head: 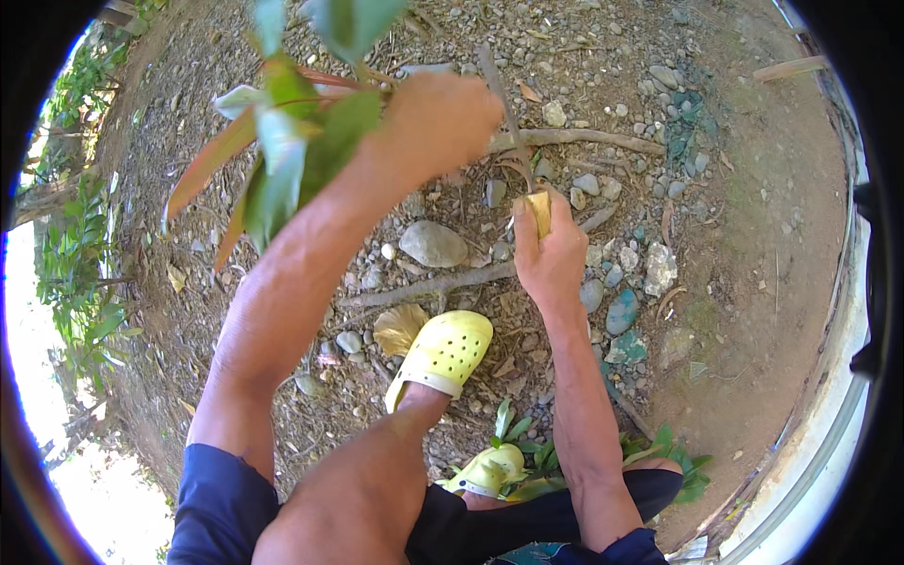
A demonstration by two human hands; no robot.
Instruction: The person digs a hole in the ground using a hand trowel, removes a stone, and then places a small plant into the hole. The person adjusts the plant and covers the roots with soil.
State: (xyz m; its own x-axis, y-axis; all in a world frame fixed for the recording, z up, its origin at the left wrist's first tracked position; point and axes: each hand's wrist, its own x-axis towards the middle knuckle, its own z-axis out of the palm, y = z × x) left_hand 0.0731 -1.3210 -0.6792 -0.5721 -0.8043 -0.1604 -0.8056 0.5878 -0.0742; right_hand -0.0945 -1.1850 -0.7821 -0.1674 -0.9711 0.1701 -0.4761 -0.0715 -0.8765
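Observation:
My left hand (452, 109), blurred, is closed on the stems of a leafy cutting (318, 134). Its broad green and reddish leaves spread to the left and up past the top rim of the view. In my right hand (554, 247) is the yellowish handle (540, 210) of a knife, with my thumb along its side. The narrow dark blade (505, 106) points away from me and passes just right of my left fist. Whether the blade touches anything held there cannot be told.
Stony soil (741, 268) lies under me, crossed by exposed roots (438, 282). A large grey stone (433, 244) sits beyond my yellow clog (445, 353). More cut leaves (674, 452) lie by my other clog (491, 470). A pale wall edge (798, 480) runs along the right.

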